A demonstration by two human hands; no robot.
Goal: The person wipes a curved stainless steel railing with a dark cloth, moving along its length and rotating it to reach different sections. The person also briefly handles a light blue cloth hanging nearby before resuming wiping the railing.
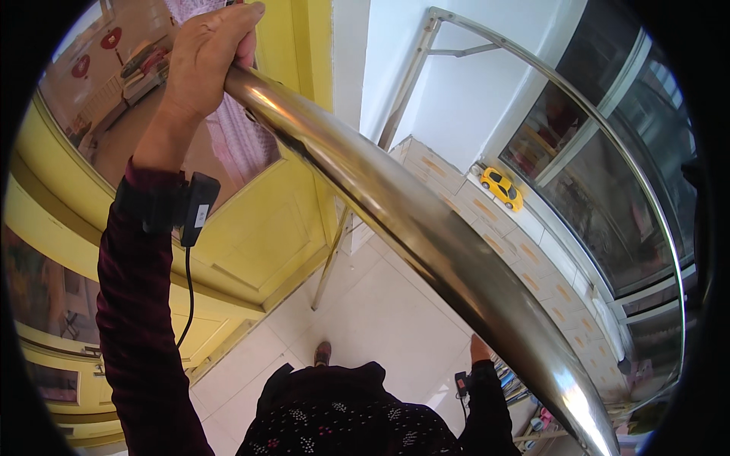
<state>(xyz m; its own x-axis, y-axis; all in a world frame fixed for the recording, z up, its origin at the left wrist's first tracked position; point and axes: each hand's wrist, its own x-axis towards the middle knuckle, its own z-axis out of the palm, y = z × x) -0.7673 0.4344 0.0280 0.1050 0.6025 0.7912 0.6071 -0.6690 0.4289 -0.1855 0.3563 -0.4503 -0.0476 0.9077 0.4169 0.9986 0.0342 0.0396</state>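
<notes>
A thick, shiny metal tube [426,220] crosses close in front of me, from the upper left down to the lower right. It looks like the top bar of a metal rack. My left hand [209,57] is raised at the tube's upper left end, with its fingers closed round it. My right hand [479,348] hangs low beside my body, under the tube. Only a small part of it shows, and its fingers are hidden.
A yellow door [266,228] with glass panes stands at the left. Thinner metal rack tubing [601,121] curves along the right. A yellow toy car [502,188] sits on the window ledge. Several small items [544,420] lie at the lower right above the tiled floor [395,304].
</notes>
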